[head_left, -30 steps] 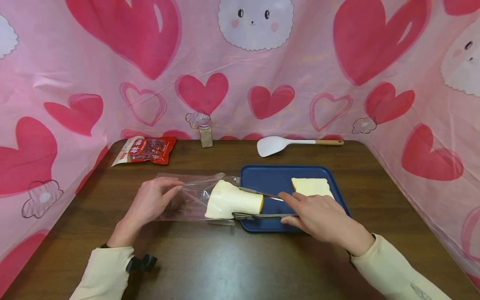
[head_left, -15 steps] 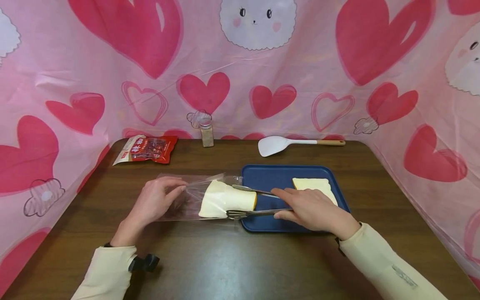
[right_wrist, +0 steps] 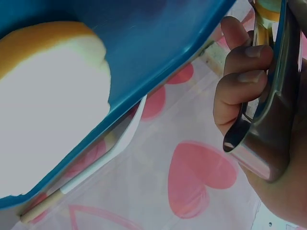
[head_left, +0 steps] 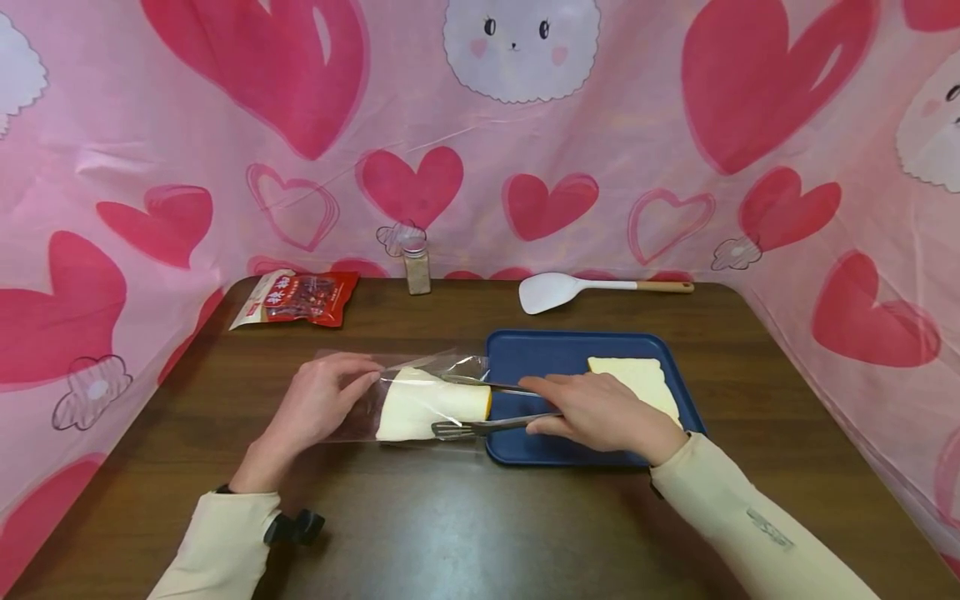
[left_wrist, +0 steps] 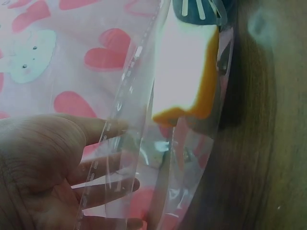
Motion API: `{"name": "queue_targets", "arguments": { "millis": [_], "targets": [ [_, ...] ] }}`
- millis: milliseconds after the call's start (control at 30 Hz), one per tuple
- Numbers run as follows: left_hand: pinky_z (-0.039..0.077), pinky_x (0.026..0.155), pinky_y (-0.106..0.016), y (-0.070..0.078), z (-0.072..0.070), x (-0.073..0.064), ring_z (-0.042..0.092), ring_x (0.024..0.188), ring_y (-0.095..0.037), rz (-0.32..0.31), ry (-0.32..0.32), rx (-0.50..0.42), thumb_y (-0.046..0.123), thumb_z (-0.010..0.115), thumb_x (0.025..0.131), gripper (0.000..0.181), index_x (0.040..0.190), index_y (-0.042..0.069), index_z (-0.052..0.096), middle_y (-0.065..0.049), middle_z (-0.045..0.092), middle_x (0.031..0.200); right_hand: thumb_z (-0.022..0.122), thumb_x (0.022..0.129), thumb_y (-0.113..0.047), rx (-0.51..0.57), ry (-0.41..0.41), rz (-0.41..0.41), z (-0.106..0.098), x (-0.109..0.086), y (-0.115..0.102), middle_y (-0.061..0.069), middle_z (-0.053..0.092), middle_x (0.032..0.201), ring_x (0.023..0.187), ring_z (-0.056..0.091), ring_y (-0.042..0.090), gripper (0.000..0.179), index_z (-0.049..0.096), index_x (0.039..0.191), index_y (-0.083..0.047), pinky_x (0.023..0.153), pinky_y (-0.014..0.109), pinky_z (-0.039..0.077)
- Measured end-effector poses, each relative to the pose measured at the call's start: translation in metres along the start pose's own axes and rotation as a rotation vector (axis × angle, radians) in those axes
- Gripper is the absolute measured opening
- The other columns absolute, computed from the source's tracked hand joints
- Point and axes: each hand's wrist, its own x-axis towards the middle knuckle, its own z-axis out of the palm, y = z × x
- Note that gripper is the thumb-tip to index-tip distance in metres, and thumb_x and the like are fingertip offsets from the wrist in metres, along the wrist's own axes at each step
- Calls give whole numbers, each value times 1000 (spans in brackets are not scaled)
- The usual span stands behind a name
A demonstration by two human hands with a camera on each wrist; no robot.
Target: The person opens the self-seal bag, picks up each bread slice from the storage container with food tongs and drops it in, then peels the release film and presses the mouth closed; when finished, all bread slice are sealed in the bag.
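Note:
In the head view my left hand [head_left: 326,398] pinches the upper edge of a clear plastic bag [head_left: 348,425] between thumb and forefinger. Its other fingers show through the film in the left wrist view. A slice of bread [head_left: 420,404], white with an orange-brown crust [left_wrist: 206,91], lies within the bag. My right hand [head_left: 600,410] grips metal tongs [head_left: 517,422], whose slotted ends reach into the bag's mouth and hold the bread from both sides. The right wrist view shows fingers curled round the tongs' handle [right_wrist: 268,139].
A blue tray [head_left: 532,350] under my right hand bears another bread slice [head_left: 637,375]. Behind it lies a white spatula [head_left: 551,292] with a wooden handle. At the back left are a red packet [head_left: 307,298] and a seasoning jar [head_left: 417,271]. A pink heart-print cloth [head_left: 480,125] hangs behind the table.
My right hand has moved left with the tongs, and the bread slice has slid deeper into the plastic bag. My left hand keeps its pinch on the bag, almost in place.

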Motion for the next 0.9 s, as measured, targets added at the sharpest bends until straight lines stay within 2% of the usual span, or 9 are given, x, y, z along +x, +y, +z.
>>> {"name": "queue_targets", "arguments": {
  "millis": [167, 500, 767, 900],
  "targets": [
    [50, 106, -66, 1, 2, -1, 67, 123, -42, 11, 11, -1, 13, 74, 99, 21, 118, 11, 81, -18, 75, 127, 68, 100, -53, 32, -20, 4, 1, 9, -4, 7, 75, 124, 85, 70, 16, 62, 59, 148, -16, 66, 33, 56],
    [52, 104, -66, 4, -3, -2, 69, 122, -42, 58, 35, -1, 11, 75, 98, 21, 118, 9, 81, -18, 76, 127, 70, 99, -52, 74, -85, 51, 2, 16, -6, 9, 73, 133, 89, 69, 18, 64, 58, 150, -17, 69, 31, 56],
    [54, 102, -65, 6, -6, -3, 70, 120, -42, 69, 80, -2, 11, 78, 96, 19, 114, 9, 82, -19, 76, 125, 68, 99, -54, 52, -70, 43, 4, 16, -3, 9, 72, 137, 106, 73, 26, 64, 58, 151, -16, 79, 43, 61],
    [54, 102, -65, 5, -3, -3, 70, 120, -42, 71, 72, -7, 9, 76, 96, 19, 114, 8, 82, -19, 76, 125, 68, 99, -54, 68, -57, 33, 5, 16, -3, 8, 73, 134, 98, 72, 22, 65, 57, 151, -16, 74, 37, 59]
  ]
}}
